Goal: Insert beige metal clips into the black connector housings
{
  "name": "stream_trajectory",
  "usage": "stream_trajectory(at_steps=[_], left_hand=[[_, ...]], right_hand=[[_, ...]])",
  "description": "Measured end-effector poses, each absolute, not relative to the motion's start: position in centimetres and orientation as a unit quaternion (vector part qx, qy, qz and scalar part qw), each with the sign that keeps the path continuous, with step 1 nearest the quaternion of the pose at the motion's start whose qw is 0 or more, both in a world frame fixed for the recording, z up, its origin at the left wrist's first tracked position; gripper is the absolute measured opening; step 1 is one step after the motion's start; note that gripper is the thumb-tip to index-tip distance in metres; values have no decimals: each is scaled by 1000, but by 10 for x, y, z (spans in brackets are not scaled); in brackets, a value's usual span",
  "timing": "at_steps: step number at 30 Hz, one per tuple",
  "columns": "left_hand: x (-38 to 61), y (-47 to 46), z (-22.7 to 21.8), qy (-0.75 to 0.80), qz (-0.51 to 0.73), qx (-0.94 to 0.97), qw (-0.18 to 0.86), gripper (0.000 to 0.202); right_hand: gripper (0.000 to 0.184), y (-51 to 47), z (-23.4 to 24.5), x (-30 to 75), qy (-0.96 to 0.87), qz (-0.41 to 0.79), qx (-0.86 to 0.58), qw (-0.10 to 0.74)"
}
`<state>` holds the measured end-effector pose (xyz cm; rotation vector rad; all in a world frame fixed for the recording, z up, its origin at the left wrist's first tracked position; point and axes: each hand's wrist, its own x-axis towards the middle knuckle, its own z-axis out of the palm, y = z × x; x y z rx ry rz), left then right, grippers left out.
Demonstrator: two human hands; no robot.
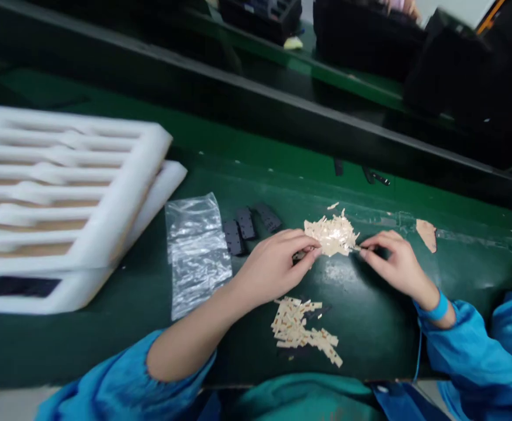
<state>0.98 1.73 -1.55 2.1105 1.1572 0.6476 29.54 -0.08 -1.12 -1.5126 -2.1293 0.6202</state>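
My left hand [277,263] rests on the green table, fingers curled in a pinch at the left edge of a heap of small beige strips [332,234]. My right hand [394,260] is closed too, pinching a thin metal tool, perhaps tweezers [356,248], whose tip touches the heap's right side. What the left fingers hold is too small to name. A second pile of beige strips [302,330] lies nearer my body, between my forearms. Three small black rectangular parts [247,225] lie just left of my left hand.
A clear plastic bag [197,251] lies left of the black parts. Stacked white foam trays [63,193] fill the left side. A beige scrap [426,234] sits at the right. A dark raised rail [282,117] runs behind; black boxes stand beyond it.
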Motion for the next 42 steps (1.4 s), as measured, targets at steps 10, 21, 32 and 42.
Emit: stream_trajectory(at_steps=[10, 21, 32, 42], left_hand=[[6, -9, -8, 267, 90, 889, 360, 16], [2, 7, -1, 296, 262, 856, 334, 23], [12, 13, -8, 438, 276, 666, 538, 27], [19, 4, -14, 537, 392, 661, 348, 12]], right_hand=[[6, -61, -8, 246, -827, 319, -458, 71], [22, -3, 9, 246, -541, 686, -449, 189], [9, 6, -5, 227, -644, 561, -444, 270], [11, 6, -24, 222, -590, 562, -476, 331]])
